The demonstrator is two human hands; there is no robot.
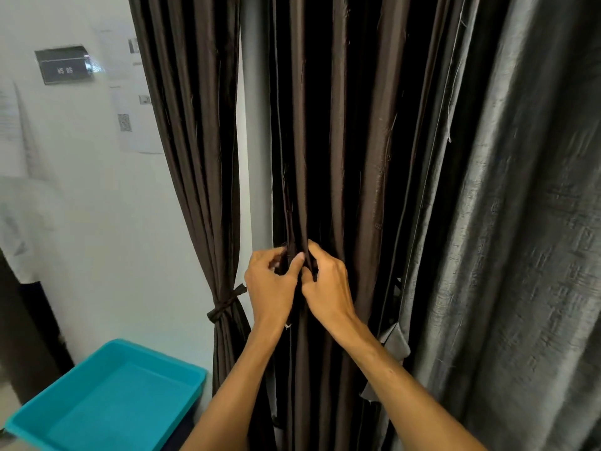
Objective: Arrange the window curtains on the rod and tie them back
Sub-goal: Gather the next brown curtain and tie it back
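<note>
2 hands [299,281] pinching 1 of 3 curtains [325,141].

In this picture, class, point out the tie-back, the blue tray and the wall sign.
tie-back [225,305]: head view, on its knotted band.
blue tray [156,358]: head view, on its far rim.
wall sign [63,65]: head view, on its dark face.

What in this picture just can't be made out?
- Curtain rod: cut off by the top edge of the head view.
- What the left hand and right hand pinch: hidden by their fingers and the dark curtain folds.
- Wall papers: print blurred, too small.
- Blue tray: cut off at the bottom edge.
</note>
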